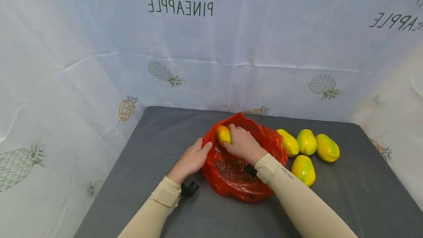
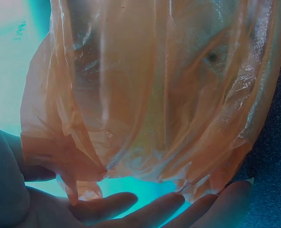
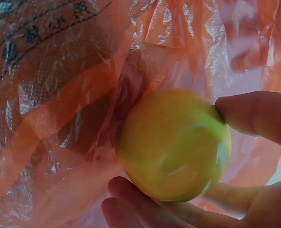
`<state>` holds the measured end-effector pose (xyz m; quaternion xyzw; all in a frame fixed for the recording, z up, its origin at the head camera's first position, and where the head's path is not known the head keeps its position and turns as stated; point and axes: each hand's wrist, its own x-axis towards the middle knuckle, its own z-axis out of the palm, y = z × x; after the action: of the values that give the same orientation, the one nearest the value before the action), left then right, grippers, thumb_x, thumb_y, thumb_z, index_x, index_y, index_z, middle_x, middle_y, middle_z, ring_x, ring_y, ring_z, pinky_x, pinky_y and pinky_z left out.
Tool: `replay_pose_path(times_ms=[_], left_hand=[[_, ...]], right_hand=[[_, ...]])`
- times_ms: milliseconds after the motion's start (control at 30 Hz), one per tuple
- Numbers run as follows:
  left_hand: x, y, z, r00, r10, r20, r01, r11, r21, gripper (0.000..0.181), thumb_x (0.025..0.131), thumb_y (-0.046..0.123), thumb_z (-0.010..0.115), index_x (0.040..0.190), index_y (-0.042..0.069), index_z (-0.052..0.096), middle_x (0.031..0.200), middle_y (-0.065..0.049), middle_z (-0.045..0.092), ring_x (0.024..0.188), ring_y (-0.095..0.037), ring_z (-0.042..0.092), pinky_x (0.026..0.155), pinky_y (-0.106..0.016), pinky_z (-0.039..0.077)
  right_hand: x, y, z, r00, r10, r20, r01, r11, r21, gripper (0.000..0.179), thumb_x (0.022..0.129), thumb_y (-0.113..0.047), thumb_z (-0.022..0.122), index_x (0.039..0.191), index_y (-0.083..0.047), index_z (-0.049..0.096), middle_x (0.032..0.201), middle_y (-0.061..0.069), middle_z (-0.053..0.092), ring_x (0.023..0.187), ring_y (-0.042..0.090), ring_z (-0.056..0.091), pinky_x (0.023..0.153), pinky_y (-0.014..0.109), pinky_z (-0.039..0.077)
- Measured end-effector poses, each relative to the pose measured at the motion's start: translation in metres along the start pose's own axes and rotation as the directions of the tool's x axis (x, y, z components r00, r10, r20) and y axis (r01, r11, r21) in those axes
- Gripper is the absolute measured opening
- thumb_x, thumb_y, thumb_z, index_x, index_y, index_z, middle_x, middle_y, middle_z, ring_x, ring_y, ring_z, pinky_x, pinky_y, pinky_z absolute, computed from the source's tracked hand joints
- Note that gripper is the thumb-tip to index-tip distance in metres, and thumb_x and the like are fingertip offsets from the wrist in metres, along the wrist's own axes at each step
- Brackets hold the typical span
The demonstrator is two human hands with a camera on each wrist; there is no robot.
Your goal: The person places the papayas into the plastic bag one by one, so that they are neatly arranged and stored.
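A red plastic bag [image 1: 231,172] stands on the table with its mouth spread wide. At its left rim, my left hand [image 1: 193,159] holds the film between thumb and fingers; in the left wrist view the fingers [image 2: 154,206] lie along the outside. Inside the mouth, my right hand [image 1: 242,142] grips a yellow-green mango [image 1: 223,134] near the left wall. The right wrist view shows the mango [image 3: 173,145] between the thumb [image 3: 254,114] and the fingers, with bag film around it. Dark folds hide part of the bag's bottom.
Several more mangoes [image 1: 306,142] lie right of the bag, one of them [image 1: 303,170] closer to the front. The grey table [image 1: 158,135] meets a white cloth [image 1: 231,47] printed with pineapples behind it and at both sides.
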<state>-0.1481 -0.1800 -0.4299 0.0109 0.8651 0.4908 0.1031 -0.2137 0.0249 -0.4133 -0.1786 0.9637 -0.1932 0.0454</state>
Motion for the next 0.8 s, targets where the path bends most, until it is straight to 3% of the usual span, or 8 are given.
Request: replay_pose_path(times_ms=[467,633,800], left_hand=[[0.0,0.005,0.004,1.0,0.007,0.016,-0.007,1.0,-0.004,0.056,0.115,0.041,0.047,0.159,0.007,0.044,0.152,-0.015,0.061,0.137,-0.034,0.061,0.117,-0.059,0.047],[0.0,0.005,0.003,1.0,0.006,0.016,-0.006,1.0,-0.007,0.056,0.115,0.04,0.047,0.161,0.007,0.043,0.156,-0.015,0.058,0.141,-0.035,0.059,0.12,-0.06,0.045],[0.001,0.002,-0.001,1.0,-0.005,0.008,0.005,1.0,-0.014,0.057,0.115,0.039,0.047,0.162,0.007,0.043,0.156,-0.015,0.058,0.142,-0.035,0.058,0.122,-0.061,0.043]], right_hand=[[0.002,0.005,0.007,0.999,0.042,0.006,-0.042,0.999,-0.015,0.058,0.097,-0.039,0.079,0.133,0.0,0.055,0.101,0.013,0.066,0.076,0.025,0.062,0.074,0.039,0.061],[-0.005,0.002,-0.002,0.996,0.064,0.054,-0.064,0.998,-0.005,0.08,0.098,-0.045,0.077,0.153,0.001,0.043,0.12,0.017,0.064,0.087,0.027,0.065,0.083,0.043,0.063],[-0.03,-0.007,-0.035,1.0,-0.006,0.02,0.007,1.0,-0.006,0.083,0.099,-0.048,0.076,0.161,-0.005,0.04,0.144,0.02,0.061,0.109,0.033,0.07,0.097,0.051,0.062]])
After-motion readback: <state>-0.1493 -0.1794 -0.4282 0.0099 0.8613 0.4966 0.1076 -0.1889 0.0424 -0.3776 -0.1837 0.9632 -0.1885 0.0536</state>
